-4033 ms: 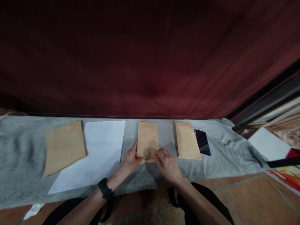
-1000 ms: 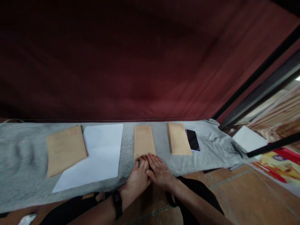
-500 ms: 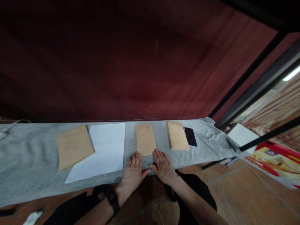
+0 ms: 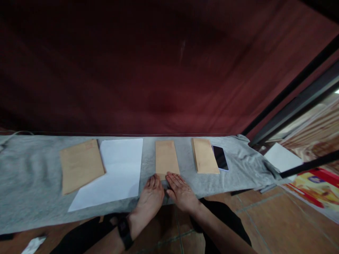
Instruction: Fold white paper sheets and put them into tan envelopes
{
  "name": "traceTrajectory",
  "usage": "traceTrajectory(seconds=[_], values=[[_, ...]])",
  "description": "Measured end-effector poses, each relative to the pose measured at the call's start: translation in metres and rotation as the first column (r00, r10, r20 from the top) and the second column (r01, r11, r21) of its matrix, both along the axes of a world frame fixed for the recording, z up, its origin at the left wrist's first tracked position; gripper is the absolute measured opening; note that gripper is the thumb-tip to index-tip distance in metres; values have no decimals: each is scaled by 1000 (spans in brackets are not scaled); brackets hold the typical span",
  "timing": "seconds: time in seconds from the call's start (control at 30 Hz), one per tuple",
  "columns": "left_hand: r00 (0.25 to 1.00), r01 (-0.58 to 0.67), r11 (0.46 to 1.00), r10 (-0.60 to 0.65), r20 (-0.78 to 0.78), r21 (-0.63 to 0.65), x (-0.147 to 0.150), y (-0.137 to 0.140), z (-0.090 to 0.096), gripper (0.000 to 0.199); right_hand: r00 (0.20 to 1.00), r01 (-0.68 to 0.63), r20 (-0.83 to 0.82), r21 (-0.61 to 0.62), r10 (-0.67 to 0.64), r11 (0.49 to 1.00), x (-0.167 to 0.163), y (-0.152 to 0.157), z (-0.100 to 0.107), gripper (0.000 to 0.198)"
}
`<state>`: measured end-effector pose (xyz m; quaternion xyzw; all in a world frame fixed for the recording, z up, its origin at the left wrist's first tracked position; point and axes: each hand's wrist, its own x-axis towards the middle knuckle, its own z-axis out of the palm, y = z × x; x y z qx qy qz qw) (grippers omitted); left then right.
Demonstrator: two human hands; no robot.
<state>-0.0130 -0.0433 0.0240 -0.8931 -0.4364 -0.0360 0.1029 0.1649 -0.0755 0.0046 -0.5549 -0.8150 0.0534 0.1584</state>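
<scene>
A brown paper envelope (image 4: 166, 157) lies flat on the grey cloth in front of me. My left hand (image 4: 153, 192) rests its fingertips on the envelope's near left corner, fingers stretched out. Across the near right part of the same edge lie the flat fingers of my right hand (image 4: 181, 190), its thumb pointing toward the left hand. To the right is a stack of brown envelopes (image 4: 206, 157), partly beside a dark-screened phone (image 4: 220, 157). On the left, more brown envelopes (image 4: 82, 165) overlap a stack of white paper (image 4: 120, 165).
The grey cloth (image 4: 31, 176) covers a long narrow surface. Behind it hangs a dark red curtain (image 4: 159, 88). Black metal bars (image 4: 293, 86) stand at the right, near a white sheet (image 4: 282, 157) and a red and yellow box (image 4: 320, 187). Tiled floor (image 4: 272, 215) lies below.
My right hand has shifted left along the envelope's near edge, closer to my left hand. The camera view has turned slightly. The other envelopes, paper and phone stay in place.
</scene>
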Motion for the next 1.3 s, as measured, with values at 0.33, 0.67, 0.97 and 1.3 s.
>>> traceTrajectory(seconds=[0.33,0.67,0.97,1.3], values=[[940,182,980,-151,307,-76,8,30,-13,48,998,68,-14,25,-68,997,-2,5,-12,51],[983,123,976,-94,160,-182,42,102,-26,57,995,95,-45,23,-94,995,-5,8,-19,44],[978,-22,978,64,198,-206,78,154,-12,53,997,54,-50,52,-51,997,-1,6,-19,48],[906,-68,930,209,367,-362,33,111,-33,58,988,84,-142,150,-63,985,-4,9,-27,43]])
